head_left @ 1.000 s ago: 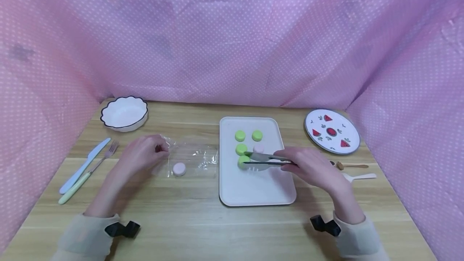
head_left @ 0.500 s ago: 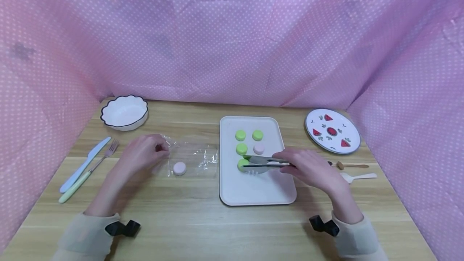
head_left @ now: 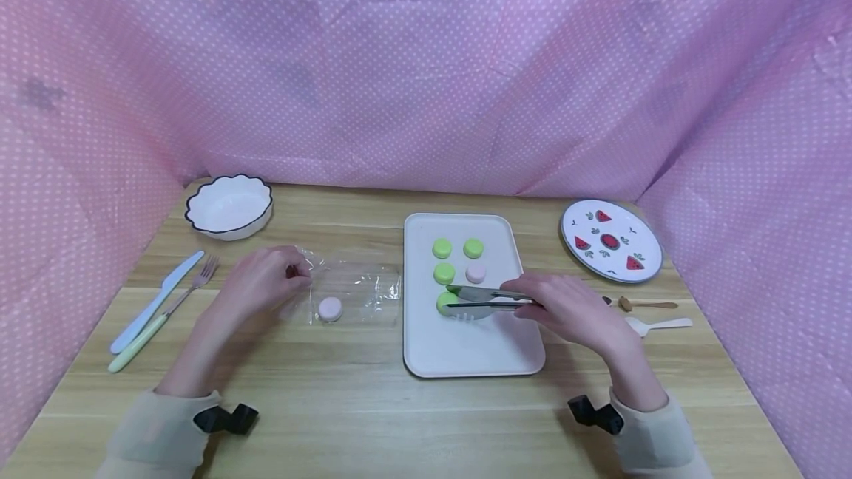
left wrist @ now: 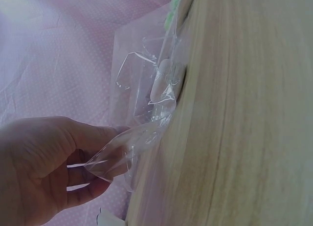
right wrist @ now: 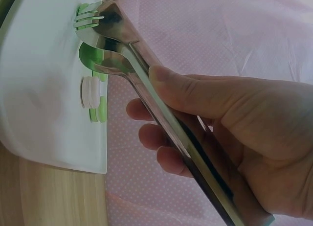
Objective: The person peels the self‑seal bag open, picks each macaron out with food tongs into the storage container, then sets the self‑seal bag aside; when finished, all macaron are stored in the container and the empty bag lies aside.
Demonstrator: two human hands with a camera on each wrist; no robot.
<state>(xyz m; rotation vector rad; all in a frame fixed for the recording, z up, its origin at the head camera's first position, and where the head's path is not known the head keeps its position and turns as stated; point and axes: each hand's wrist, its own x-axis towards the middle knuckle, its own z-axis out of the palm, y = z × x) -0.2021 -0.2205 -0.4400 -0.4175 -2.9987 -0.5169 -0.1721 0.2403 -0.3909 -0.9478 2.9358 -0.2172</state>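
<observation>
My left hand [head_left: 269, 279] pinches the edge of a clear plastic bag [head_left: 362, 290], lifting its mouth in the left wrist view. A pale pink macaron [head_left: 330, 309] shows through the bag's film [left wrist: 142, 89]. My right hand [head_left: 575, 313] holds metal serving tongs [head_left: 474, 293], one end a slotted fork and the other a spoon. The tong ends are at the front green macaron [head_left: 442, 304] on the white tray [head_left: 472, 361]. Several other green macarons [head_left: 444, 273] and one pink macaron [head_left: 475, 272] sit behind it. In the right wrist view the tongs [right wrist: 161, 103] partly hide the green macaron.
At the back left stands a white scalloped bowl [head_left: 229, 209]. A blue knife [head_left: 156, 305] and a fork with a green handle [head_left: 140, 344] lie at left. A watermelon-patterned plate [head_left: 610, 257], a small wooden utensil [head_left: 652, 304] and a white utensil [head_left: 672, 323] are at right.
The tongs have shifted slightly towards the front of the tray, uncovering more of the pink macaron there. My left hand and the bag have stayed put.
</observation>
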